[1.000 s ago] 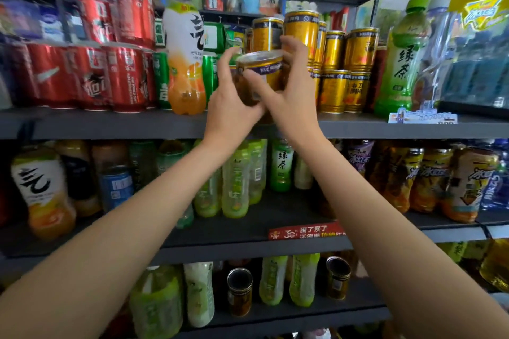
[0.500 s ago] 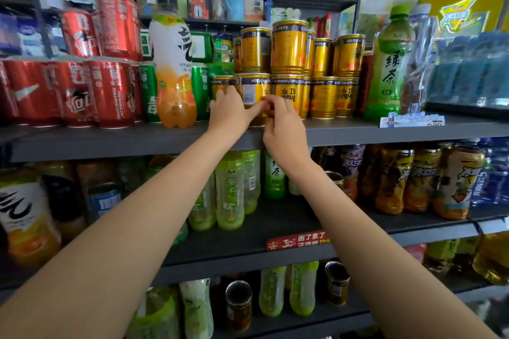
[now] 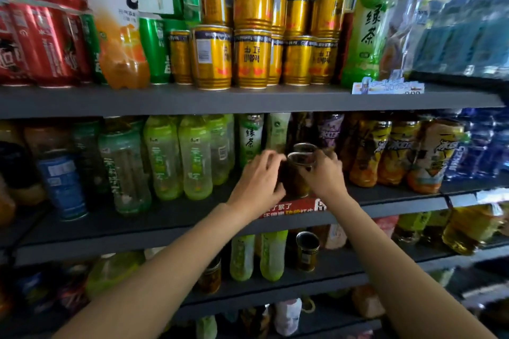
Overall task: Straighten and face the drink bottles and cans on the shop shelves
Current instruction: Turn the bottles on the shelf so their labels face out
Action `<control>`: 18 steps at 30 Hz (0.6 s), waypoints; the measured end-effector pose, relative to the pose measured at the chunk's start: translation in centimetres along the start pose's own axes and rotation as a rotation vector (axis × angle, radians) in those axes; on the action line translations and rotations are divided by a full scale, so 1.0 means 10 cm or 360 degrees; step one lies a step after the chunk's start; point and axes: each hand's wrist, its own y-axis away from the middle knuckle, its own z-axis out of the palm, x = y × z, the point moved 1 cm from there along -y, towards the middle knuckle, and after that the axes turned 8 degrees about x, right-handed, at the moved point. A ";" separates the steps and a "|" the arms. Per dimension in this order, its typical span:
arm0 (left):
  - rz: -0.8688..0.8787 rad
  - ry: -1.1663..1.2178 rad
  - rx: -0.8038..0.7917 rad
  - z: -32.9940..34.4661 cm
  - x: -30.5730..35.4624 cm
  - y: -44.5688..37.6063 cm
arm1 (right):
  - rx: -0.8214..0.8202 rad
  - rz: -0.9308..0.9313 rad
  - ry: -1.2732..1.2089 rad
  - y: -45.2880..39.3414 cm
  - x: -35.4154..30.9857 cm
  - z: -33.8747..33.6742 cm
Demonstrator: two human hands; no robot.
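Both hands on a dark can (image 3: 298, 173), middle shelf (image 3: 165, 217), near its front edge.

Can: upright, dark body, metal rim, label unreadable; a second like it just behind. Left hand (image 3: 257, 183) curls round its left side, right hand (image 3: 323, 175) pinches the right side by the rim. Red shelf tag (image 3: 289, 208) just below, Chinese print. Upper shelf: gold cans (image 3: 252, 59), "Redbull" printed upside down; green bottle (image 3: 367, 25) reads 绿茶.

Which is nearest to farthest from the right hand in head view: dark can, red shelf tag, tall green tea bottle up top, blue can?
1. dark can, in its grip
2. red shelf tag, just below
3. tall green tea bottle, upper shelf, right
4. blue can, middle shelf, far left
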 end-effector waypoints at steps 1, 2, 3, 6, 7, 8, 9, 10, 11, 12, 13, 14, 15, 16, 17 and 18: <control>-0.0107 0.0007 -0.0058 0.04 0.01 -0.03 | -0.0161 0.0034 -0.0004 -0.04 0.09 0.05; -0.0185 0.0033 -0.0081 0.08 0.02 -0.07 | -0.0253 0.0024 -0.0057 -0.08 0.15 0.10; -0.0238 0.0059 -0.0089 0.13 0.03 -0.11 | -0.0288 -0.0007 -0.0128 -0.12 0.17 0.14; -0.0407 0.0085 -0.0157 0.29 0.05 -0.19 | -0.0224 -0.0026 -0.0350 -0.18 0.20 0.22; -0.0470 0.0071 -0.0194 0.34 0.06 -0.20 | -0.0201 -0.0017 -0.0407 -0.18 0.21 0.23; -0.0540 0.0062 -0.0238 0.39 0.07 -0.19 | -0.0183 -0.0019 -0.0440 -0.17 0.22 0.23; -0.0613 0.0067 -0.0278 0.44 0.08 -0.18 | -0.0158 -0.0035 -0.0463 -0.16 0.23 0.22; -0.0670 0.0082 -0.0295 0.48 0.09 -0.17 | -0.0117 -0.0077 -0.0502 -0.13 0.24 0.21; -0.0691 0.0099 -0.0287 0.50 0.10 -0.16 | -0.0067 -0.0149 -0.0571 -0.10 0.25 0.18; -0.0671 0.0111 -0.0245 0.50 0.13 -0.16 | -0.0010 -0.0238 -0.0665 -0.06 0.24 0.13; -0.0623 0.0131 -0.0157 0.48 0.16 -0.15 | 0.0043 -0.0322 -0.0775 -0.01 0.21 0.06; -0.0577 0.0170 -0.0041 0.44 0.19 -0.13 | 0.0091 -0.0415 -0.0891 0.04 0.16 -0.02; -0.0547 0.0234 0.0092 0.38 0.23 -0.10 | 0.0140 -0.0535 -0.0987 0.09 0.11 -0.13; -0.0528 0.0325 0.0228 0.30 0.28 -0.07 | 0.0192 -0.0675 -0.1057 0.13 0.05 -0.26; -0.0491 0.0440 0.0375 0.21 0.34 -0.05 | 0.0249 -0.0816 -0.1114 0.16 -0.03 -0.40; -0.0434 0.0546 0.0518 0.11 0.40 -0.05 | 0.0304 -0.0941 -0.1177 0.17 -0.12 -0.55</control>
